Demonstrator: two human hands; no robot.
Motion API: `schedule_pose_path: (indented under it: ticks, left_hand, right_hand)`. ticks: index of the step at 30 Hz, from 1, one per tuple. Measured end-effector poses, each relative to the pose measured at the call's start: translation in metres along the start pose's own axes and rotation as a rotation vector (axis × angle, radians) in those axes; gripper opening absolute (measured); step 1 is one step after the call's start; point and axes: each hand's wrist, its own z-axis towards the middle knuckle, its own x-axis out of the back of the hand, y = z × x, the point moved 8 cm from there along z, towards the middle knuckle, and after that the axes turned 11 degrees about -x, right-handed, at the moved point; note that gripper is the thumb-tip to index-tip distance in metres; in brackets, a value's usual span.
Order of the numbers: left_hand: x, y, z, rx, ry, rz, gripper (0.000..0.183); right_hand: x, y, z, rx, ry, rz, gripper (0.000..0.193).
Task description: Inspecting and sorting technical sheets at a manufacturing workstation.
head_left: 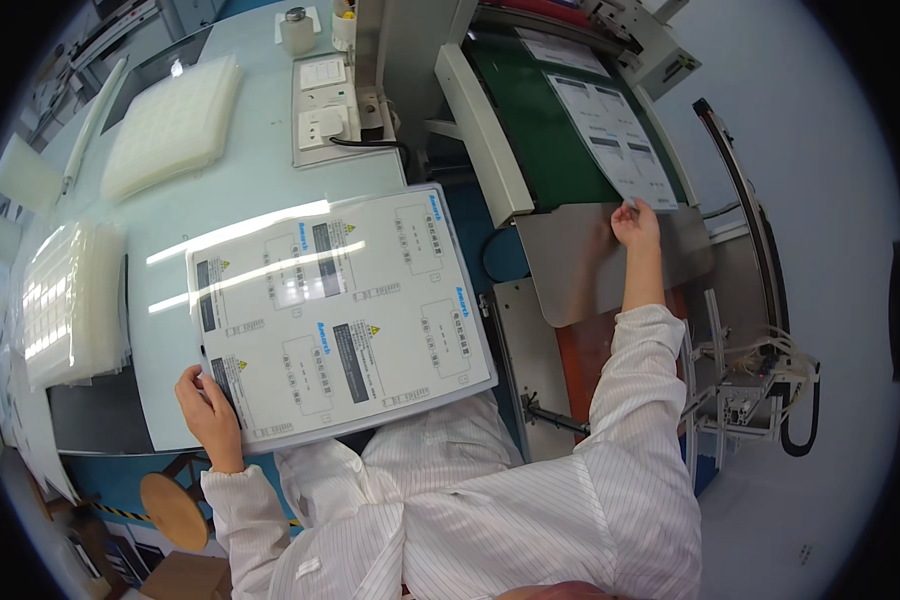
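My right hand [638,224] reaches forward and pinches the near corner of a printed white sheet [610,130]. That sheet lies mostly on a green conveyor belt [515,120], its near end over a metal plate [570,262]. My left hand [210,418] rests at the left edge of a stack of printed sheets [380,300], fingers loosely bent and apart. The stack lies tilted on the table's near right corner, overhanging toward my lap. Its top sheet carries repeated diagrams, dark text blocks and small yellow triangles. A small dark spot shows beside the left fingertips; I cannot tell what it is.
On the glossy table [260,130] stand a pile of translucent sheets [170,125] and a plastic-wrapped pile [75,300]. A socket panel with a black cable [365,142] and a pump bottle [296,32] sit farther back. A slim machine arm [745,200] rises right of the conveyor. A wooden stool [175,508] is below left.
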Motion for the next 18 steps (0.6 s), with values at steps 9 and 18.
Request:
schedule_pose_path:
  ticks: [9, 18]
  left_hand:
    - [0.008, 0.003, 0.002, 0.032, 0.055, -0.012, 0.019]
    - [0.012, -0.001, -0.003, 0.005, 0.096, 0.002, 0.018]
  right_hand:
    - [-0.015, 0.003, -0.042, 0.488, 0.081, -0.336, 0.025]
    - [-0.149, 0.075, -0.291, 0.908, -0.679, -0.757, 0.030]
